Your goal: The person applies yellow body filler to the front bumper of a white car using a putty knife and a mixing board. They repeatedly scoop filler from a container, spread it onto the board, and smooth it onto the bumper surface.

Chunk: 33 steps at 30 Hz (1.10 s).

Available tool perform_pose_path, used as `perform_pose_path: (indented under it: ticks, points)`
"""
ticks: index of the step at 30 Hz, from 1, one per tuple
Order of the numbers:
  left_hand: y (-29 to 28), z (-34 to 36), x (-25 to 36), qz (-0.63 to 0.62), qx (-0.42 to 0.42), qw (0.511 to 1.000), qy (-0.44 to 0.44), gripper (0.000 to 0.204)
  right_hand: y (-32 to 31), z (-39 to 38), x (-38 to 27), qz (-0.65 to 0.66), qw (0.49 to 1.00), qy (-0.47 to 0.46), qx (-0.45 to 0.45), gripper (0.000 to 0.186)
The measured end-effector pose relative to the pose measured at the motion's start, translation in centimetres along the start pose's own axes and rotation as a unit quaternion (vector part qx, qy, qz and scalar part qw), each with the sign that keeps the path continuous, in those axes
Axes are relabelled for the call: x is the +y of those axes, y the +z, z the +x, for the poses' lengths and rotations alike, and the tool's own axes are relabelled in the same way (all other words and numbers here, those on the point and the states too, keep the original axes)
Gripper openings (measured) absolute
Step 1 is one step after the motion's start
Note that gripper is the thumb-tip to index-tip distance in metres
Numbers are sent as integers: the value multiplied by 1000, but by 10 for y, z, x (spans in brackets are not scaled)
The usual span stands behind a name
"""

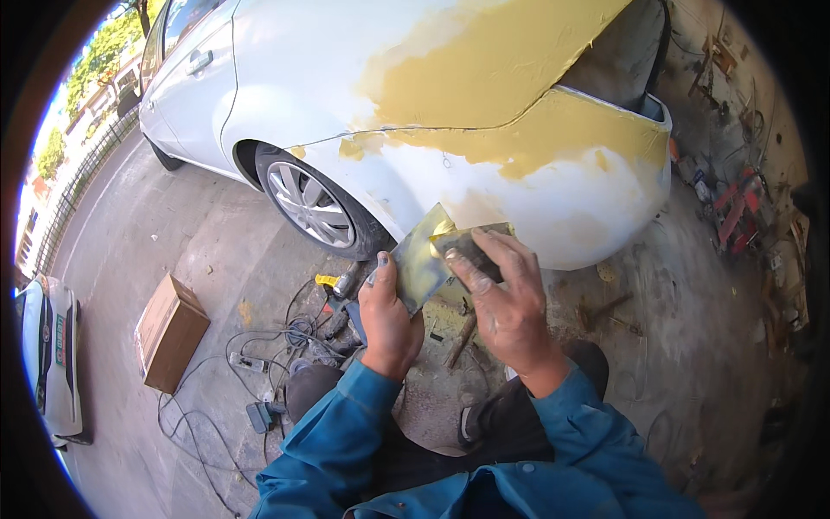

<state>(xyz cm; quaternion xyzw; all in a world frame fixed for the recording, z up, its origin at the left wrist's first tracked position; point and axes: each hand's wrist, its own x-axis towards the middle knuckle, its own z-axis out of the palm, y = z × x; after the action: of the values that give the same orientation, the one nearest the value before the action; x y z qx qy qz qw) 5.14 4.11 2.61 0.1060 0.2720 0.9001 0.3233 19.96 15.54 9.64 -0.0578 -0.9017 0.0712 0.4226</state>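
My left hand (389, 322) is closed on the lower edge of a thin flat mixing board (418, 270) smeared with yellow putty. In my right hand (516, 310) is a dark flat putty spreader (471, 253), gripped between fingers and thumb. The spreader's left end meets the board's upper right edge, where a dab of bright yellow putty (443, 232) shows. Just beyond both hands is the rear side of a white car (553, 203), with broad patches of dried-looking yellow filler (471, 65) above and along the bumper seam.
Tangled cables (298, 333) and power tools, one with a yellow part (327, 280), lie by the rear wheel (309, 203). A cardboard box (173, 333) stands left. Another parked car (56, 359) is at the far left. Red metal clutter (737, 212) lies along the right side.
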Motion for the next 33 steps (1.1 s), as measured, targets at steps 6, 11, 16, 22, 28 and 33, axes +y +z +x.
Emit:
perform_pose_path:
  ticks: [6, 11, 16, 22, 28, 33]
  points:
    - [-8, 7, 8, 53, 15, 996, 72, 45, 24, -28, -25, -1, 997, -24, -68, 47]
    - [16, -6, 21, 264, 30, 943, 200, 49, 2, -4, -17, 142, 989, 48, 11, 47]
    - [17, -16, 7, 421, -49, 843, 331, 44, 12, 7, -22, 174, 982, 69, 35, 51]
    - [18, -16, 17, 393, 8, 878, 272, 51, 23, -29, -25, 188, 978, 43, -77, 47]
    - [2, -2, 16, 231, 5, 959, 165, 45, -11, -3, 3, 299, 934, 189, 57, 37]
    - [3, -1, 3, -4, -9, 1000, -17, 43, -1, 20, -10, 364, 894, 236, 110, 41]
